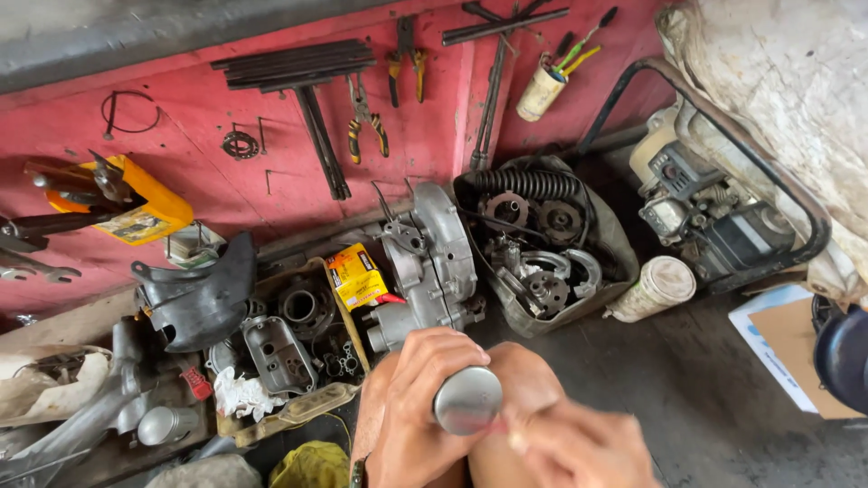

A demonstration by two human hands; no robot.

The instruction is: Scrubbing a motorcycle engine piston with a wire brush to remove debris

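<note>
step: working the piston [467, 398] by hand, bottom centre | left hand [418, 407] grip closed round piston | right hand [579, 447] blurred, grip unclear, touching its lower edge | next, likely: steady hold, fine finger work

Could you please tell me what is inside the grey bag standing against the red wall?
The grey bag holds a black ribbed hose and round metal engine parts. Whatever lies beneath them is covered.

Red wall [226, 136] was seen; yellow box [355, 276], orange-yellow container [149, 203], black cowling [203, 298], dull silver piston [467, 399], grey floor [705, 389], white rag [237, 395].
</note>
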